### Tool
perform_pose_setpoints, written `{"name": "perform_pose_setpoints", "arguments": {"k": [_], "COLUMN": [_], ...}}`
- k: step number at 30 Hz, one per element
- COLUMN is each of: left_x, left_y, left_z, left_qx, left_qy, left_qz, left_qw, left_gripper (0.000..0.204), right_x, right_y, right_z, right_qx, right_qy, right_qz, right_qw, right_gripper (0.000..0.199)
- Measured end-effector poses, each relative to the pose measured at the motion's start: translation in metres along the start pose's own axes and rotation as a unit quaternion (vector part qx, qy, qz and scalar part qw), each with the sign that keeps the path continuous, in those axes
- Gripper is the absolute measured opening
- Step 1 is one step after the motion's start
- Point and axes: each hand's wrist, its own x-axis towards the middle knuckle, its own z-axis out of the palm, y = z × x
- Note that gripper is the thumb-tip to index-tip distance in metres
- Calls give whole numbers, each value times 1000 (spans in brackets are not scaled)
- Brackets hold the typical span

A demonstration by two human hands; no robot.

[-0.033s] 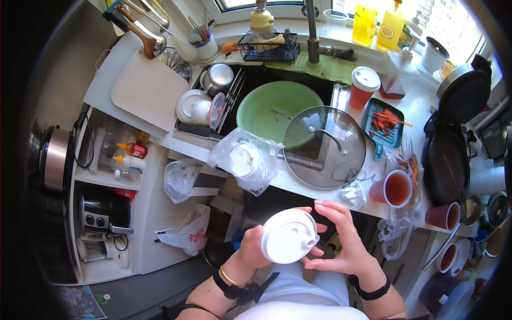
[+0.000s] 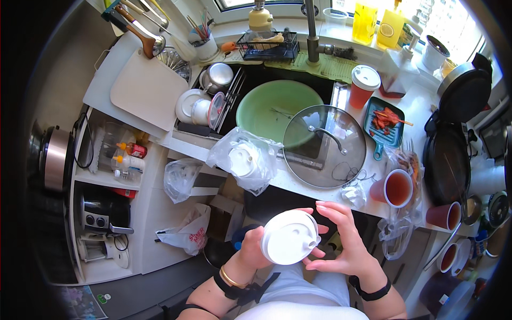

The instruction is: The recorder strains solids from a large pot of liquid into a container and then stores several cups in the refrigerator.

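Observation:
A white plastic drink-cup lid (image 2: 288,241) is held in front of my body, its top face turned up toward me. My left hand (image 2: 250,249) grips it from the left, with fingertips showing past its right edge. Whether more lids are stacked beneath it is hidden. Close on the right, my right hand (image 2: 345,248) has its fingers and thumb spread, cupped toward the lid and holding nothing visible. Beyond them, a clear plastic bag (image 2: 266,176) with more white lids (image 2: 243,161) inside sits at the counter's front edge.
A glass pot lid (image 2: 304,160) overlaps the sink's green basin (image 2: 250,101). To the right are a lidded red cup (image 2: 359,97), a blue-green dish (image 2: 397,140) of red food, filled cups (image 2: 392,190) and an opened electric griddle (image 2: 447,165). Crumpled white tissue (image 2: 353,196) lies near the edge.

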Motion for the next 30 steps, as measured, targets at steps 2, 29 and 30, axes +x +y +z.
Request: {"name": "perform_pose_setpoints", "arguments": {"k": [2, 29, 30], "left_x": [1, 27, 31], "left_y": [-5, -53, -55], "left_z": [-1, 0, 7], "left_qx": [-57, 242, 241], "left_qy": [-36, -28, -38], "left_qz": [-26, 60, 60], "left_qw": [997, 968, 968], "left_gripper": [104, 90, 90], "right_x": [-7, -61, -63], "right_y": [4, -11, -8], "right_z": [-2, -7, -4], "right_qx": [-1, 73, 19], "right_qy": [6, 17, 31], "right_qz": [2, 138, 114], "right_qw": [1000, 988, 993], "right_gripper": [95, 83, 84]}}
